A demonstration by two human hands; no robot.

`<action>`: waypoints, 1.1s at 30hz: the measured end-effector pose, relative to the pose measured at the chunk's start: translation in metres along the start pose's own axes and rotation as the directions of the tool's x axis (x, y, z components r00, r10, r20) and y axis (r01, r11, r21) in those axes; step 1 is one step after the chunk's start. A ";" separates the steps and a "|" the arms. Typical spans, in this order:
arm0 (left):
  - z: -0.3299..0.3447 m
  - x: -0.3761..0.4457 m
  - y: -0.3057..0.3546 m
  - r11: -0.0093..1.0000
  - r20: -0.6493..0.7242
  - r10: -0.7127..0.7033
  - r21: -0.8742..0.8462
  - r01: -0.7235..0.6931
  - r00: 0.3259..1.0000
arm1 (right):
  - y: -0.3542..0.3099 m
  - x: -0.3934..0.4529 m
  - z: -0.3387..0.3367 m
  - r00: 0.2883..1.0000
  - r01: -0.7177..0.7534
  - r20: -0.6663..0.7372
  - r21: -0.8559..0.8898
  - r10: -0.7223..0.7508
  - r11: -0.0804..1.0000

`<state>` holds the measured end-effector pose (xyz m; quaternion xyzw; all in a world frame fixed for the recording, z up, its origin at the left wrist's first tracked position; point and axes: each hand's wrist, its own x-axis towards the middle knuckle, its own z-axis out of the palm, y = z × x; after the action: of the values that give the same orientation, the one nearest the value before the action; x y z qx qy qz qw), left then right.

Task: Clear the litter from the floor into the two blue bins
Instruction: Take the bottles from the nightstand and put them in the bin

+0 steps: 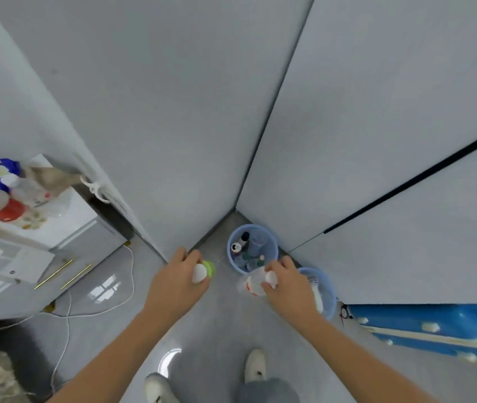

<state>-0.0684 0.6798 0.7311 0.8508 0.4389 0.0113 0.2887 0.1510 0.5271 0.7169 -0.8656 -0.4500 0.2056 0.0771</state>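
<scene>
Two blue bins stand in the corner of the grey walls. The far bin (232, 258) holds several bottles and other litter. The near bin (329, 289) sits partly behind my right wrist and holds something white. My left hand (180, 279) grips a white bottle with a green cap (203, 271), left of the far bin. My right hand (288, 282) grips a clear plastic bottle with a red and white label (253, 283), just in front of the far bin and beside the near one.
A blue and white suitcase-like case (435, 330) lies at the right along the wall. White cables (91, 312) and two thin gold rods (65, 274) lie on the floor at the left, by a white cabinet (13, 257) with clutter on top. My shoes (256, 365) are below.
</scene>
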 end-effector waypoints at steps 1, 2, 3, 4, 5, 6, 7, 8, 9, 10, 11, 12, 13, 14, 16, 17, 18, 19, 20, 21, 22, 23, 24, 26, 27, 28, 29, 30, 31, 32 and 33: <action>0.017 0.016 0.005 1.000 -0.008 0.014 -0.008 -0.014 1.000 | 0.017 0.013 0.008 0.999 -0.036 -0.010 0.004 0.036 0.999; 0.036 0.032 0.008 1.000 -0.017 0.016 -0.018 -0.016 1.000 | 0.033 0.026 0.017 0.998 -0.065 -0.014 0.014 0.065 0.998; 0.056 0.049 0.010 0.999 -0.020 0.014 -0.029 -0.015 1.000 | 0.048 0.040 0.029 0.996 -0.084 -0.022 0.031 0.085 0.996; 0.078 0.065 0.012 0.999 -0.017 0.013 -0.034 -0.014 1.000 | 0.064 0.056 0.042 0.995 -0.094 -0.033 0.051 0.096 0.994; 0.103 0.081 0.014 0.999 -0.010 0.014 -0.037 -0.014 1.000 | 0.082 0.071 0.057 0.994 -0.099 -0.041 0.069 0.102 0.993; 0.128 0.098 0.015 0.999 0.003 0.017 -0.041 -0.016 1.000 | 0.099 0.087 0.074 0.993 -0.103 -0.043 0.078 0.106 0.992; 0.153 0.115 0.016 0.998 0.018 0.022 -0.053 -0.021 1.000 | 0.117 0.105 0.091 0.993 -0.106 -0.050 0.082 0.110 0.991; 0.179 0.132 0.017 0.997 0.034 0.020 -0.073 -0.018 0.999 | 0.134 0.121 0.108 0.991 -0.113 -0.055 0.086 0.118 0.990; 0.204 0.150 0.016 0.996 0.044 0.011 -0.089 -0.007 0.999 | 0.151 0.138 0.125 0.990 -0.117 -0.065 0.091 0.123 0.989; 0.227 0.169 0.014 0.996 0.049 0.004 -0.094 0.000 0.999 | 0.165 0.155 0.141 0.990 -0.114 -0.077 0.093 0.121 0.989; 0.250 0.187 0.011 0.996 0.050 0.000 -0.091 0.005 0.999 | 0.178 0.171 0.158 0.990 -0.109 -0.082 0.091 0.117 0.990; 0.271 0.206 0.007 0.997 0.045 0.000 -0.082 0.004 0.999 | 0.190 0.187 0.173 0.990 -0.105 -0.082 0.085 0.112 0.991; 0.291 0.223 0.003 0.998 0.038 0.001 -0.070 0.001 0.999 | 0.200 0.202 0.188 0.991 -0.102 -0.076 0.073 0.108 0.992; 0.310 0.239 -0.001 0.999 0.038 -0.002 -0.052 0.004 0.999 | 0.210 0.213 0.202 0.992 -0.101 -0.066 0.058 0.105 0.993; 0.342 0.263 -0.011 1.000 0.041 -0.014 0.000 0.014 0.999 | 0.226 0.232 0.227 0.994 -0.092 -0.063 0.026 0.093 0.995; 0.356 0.273 -0.015 1.000 0.042 -0.017 0.020 0.016 0.999 | 0.233 0.238 0.238 0.994 -0.084 -0.064 0.003 0.084 0.996; 0.368 0.280 -0.018 0.999 0.039 -0.019 0.029 0.018 0.999 | 0.240 0.243 0.249 0.995 -0.077 -0.066 -0.023 0.076 0.997; 0.378 0.285 -0.021 0.999 0.039 -0.019 0.034 0.018 0.999 | 0.245 0.247 0.259 0.996 -0.068 -0.067 -0.048 0.065 0.997; 0.387 0.290 -0.024 0.999 0.042 -0.017 0.042 0.015 0.999 | 0.248 0.249 0.268 0.996 -0.058 -0.065 -0.069 0.053 0.996; 0.394 0.292 -0.026 0.998 0.048 -0.013 0.059 0.010 0.999 | 0.250 0.251 0.276 0.997 -0.049 -0.064 -0.084 0.044 0.995; 0.402 0.294 -0.028 0.997 0.060 -0.010 0.079 0.005 0.998 | 0.250 0.253 0.283 0.997 -0.038 -0.069 -0.093 0.031 0.995; 0.408 0.295 -0.030 0.995 0.078 -0.007 0.102 -0.001 0.997 | 0.249 0.254 0.289 0.997 -0.017 -0.080 -0.098 0.009 0.995; 0.414 0.296 -0.032 0.992 0.101 -0.005 0.123 -0.008 0.995 | 0.247 0.256 0.295 0.996 0.009 -0.091 -0.101 -0.018 0.995; 0.423 0.297 -0.036 0.991 0.163 -0.009 0.137 -0.013 0.987 | 0.240 0.259 0.302 0.991 0.067 -0.114 -0.089 -0.077 0.994; 0.428 0.298 -0.037 0.991 0.190 -0.008 0.135 -0.018 0.982 | 0.236 0.261 0.306 0.985 0.105 -0.129 -0.083 -0.115 0.991; 0.432 0.298 -0.037 0.990 0.209 -0.004 0.140 -0.026 0.978 | 0.232 0.261 0.310 0.977 0.148 -0.142 -0.084 -0.159 0.985; 0.435 0.297 -0.036 0.988 0.220 -0.001 0.153 -0.034 0.975 | 0.228 0.260 0.315 0.967 0.198 -0.147 -0.089 -0.209 0.976; 0.438 0.297 -0.036 0.984 0.230 0.001 0.174 -0.042 0.973 | 0.225 0.259 0.321 0.956 0.248 -0.140 -0.090 -0.259 0.965; 0.442 0.295 -0.036 0.979 0.244 0.001 0.195 -0.050 0.970 | 0.224 0.256 0.328 0.947 0.289 -0.120 -0.086 -0.298 0.953; 0.445 0.294 -0.037 0.976 0.261 -0.003 0.211 -0.054 0.965 | 0.225 0.255 0.334 0.944 0.311 -0.090 -0.076 -0.317 0.947; 0.447 0.292 -0.039 0.975 0.273 -0.011 0.217 -0.050 0.962 | 0.226 0.253 0.339 0.946 0.315 -0.061 -0.065 -0.318 0.947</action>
<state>0.2044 0.7019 0.2706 0.8754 0.3850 -0.1521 0.2495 0.3049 0.5828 0.2655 -0.7906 -0.5855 0.1478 0.1015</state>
